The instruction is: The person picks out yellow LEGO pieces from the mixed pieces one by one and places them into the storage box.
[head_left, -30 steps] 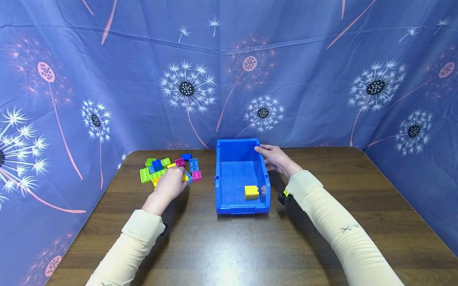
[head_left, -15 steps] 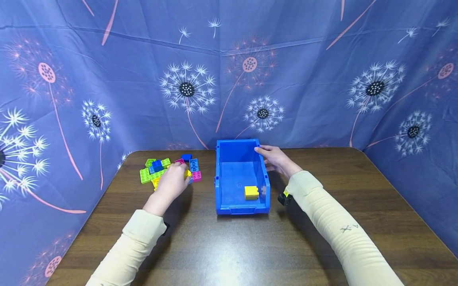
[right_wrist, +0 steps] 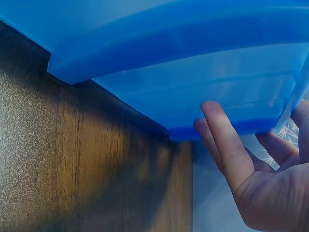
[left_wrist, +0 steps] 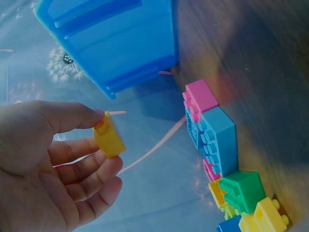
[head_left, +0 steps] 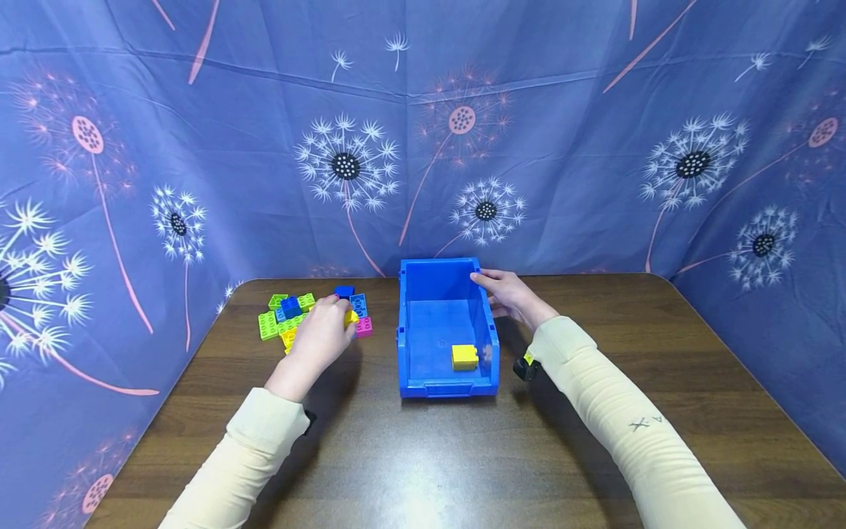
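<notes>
— What did the head view show?

— The left hand (head_left: 322, 334) was over the near edge of a pile of bricks (head_left: 288, 314) on the wooden table (head_left: 423, 455), with a small yellow brick (head_left: 350, 317) peeping out at its fingertips. The right hand (head_left: 509, 294) lay against the far right wall of the blue bin (head_left: 405, 345), thumb at the rim. A second yellow block (head_left: 465, 356) sat inside the bin, near its front right corner.

— And the left wrist camera?

— There the grip was plain: thumb and forefinger pinched the small yellow brick (left_wrist: 108, 137), lifted clear of the table, the other fingers (left_wrist: 91, 176) loosely curled beneath. The bin's (left_wrist: 116, 43) outer wall stood just beyond, and a pink brick (left_wrist: 200, 98) touched a light blue one (left_wrist: 217, 140) in the pile beside it.

— The right wrist view?

— The right hand's fingers (right_wrist: 224, 140) were straight, laid flat against the bin's (right_wrist: 169, 58) side under the rim. It seemed to be steadying rather than clasping it, though the thumb was out of frame there.
</notes>
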`<action>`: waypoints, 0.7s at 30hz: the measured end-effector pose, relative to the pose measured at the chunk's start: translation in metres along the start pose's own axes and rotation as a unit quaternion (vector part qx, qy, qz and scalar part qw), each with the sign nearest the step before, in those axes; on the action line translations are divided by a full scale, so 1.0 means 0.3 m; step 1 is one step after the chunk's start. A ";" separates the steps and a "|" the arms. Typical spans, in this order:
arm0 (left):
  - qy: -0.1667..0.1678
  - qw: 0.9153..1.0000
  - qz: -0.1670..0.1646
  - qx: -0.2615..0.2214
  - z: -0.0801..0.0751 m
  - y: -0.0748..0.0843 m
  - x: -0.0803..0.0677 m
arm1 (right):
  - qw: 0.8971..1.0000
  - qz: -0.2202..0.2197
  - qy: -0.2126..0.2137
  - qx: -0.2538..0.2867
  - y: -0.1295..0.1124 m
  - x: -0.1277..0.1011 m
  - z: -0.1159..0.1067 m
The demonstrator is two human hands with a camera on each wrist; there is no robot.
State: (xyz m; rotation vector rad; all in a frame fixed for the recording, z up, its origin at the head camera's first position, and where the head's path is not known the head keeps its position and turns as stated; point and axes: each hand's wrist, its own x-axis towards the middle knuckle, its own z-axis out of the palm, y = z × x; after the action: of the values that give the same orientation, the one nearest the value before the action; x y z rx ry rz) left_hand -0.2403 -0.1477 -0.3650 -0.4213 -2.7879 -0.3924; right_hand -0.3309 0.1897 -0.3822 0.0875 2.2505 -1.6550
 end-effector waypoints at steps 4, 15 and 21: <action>0.000 1.000 0.004 0.002 -0.006 0.013 0.002 | 1.000 0.002 0.000 0.005 -0.003 -0.002 -0.001; -0.005 1.000 0.001 -0.006 -0.025 0.064 0.015 | 1.000 0.015 0.008 -0.004 -0.002 -0.010 0.008; -0.002 1.000 -0.005 -0.016 -0.035 0.089 0.020 | 1.000 0.012 0.007 -0.007 -0.006 -0.011 0.006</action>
State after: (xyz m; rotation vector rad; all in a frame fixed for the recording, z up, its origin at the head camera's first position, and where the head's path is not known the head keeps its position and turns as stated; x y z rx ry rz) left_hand -0.2347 -0.1250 -0.3475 -0.4167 -2.7912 -0.4403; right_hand -0.3279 0.1880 -0.3800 0.1232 2.2621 -1.6316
